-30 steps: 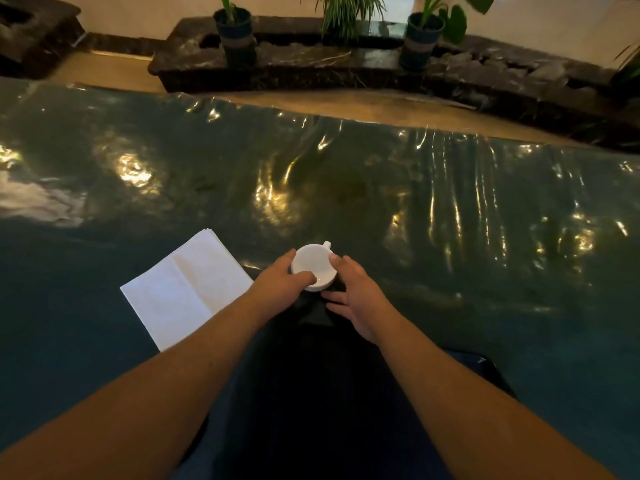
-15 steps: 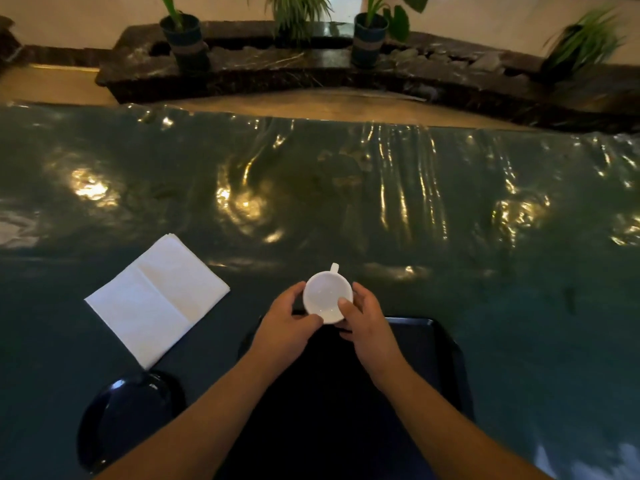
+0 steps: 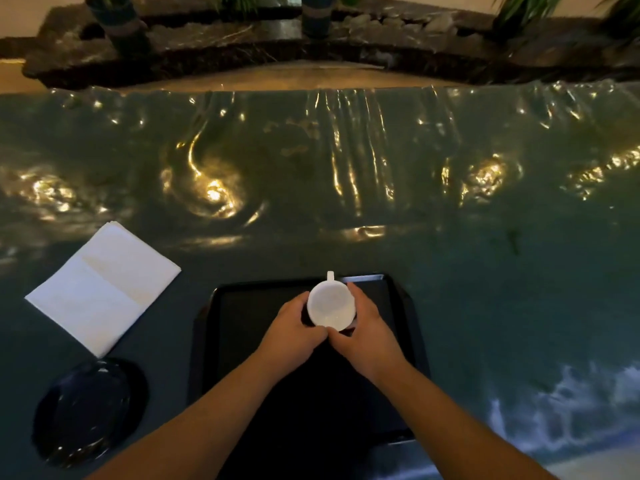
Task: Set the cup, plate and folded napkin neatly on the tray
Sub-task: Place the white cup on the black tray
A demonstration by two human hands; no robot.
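Note:
A small white cup (image 3: 330, 308) sits over the far middle of the black tray (image 3: 403, 317), its handle pointing away from me. My left hand (image 3: 294, 332) wraps its left side and my right hand (image 3: 363, 332) wraps its right side; the thumbs meet in front of it. I cannot tell whether the cup rests on the tray or hovers just above it. A folded white napkin (image 3: 102, 287) lies on the table to the left of the tray. A dark glossy plate (image 3: 88, 412) lies at the near left, below the napkin.
The table (image 3: 485, 271) wears a shiny, wrinkled dark green cover. Behind its far edge runs a dark stone ledge (image 3: 214, 46) with potted plants (image 3: 121, 19). A pale patch shows at the table's near right corner.
Both hands have carried the cup toward me, from the tray's far edge to over its far middle. The view has tilted down, so the whole tray and plate show.

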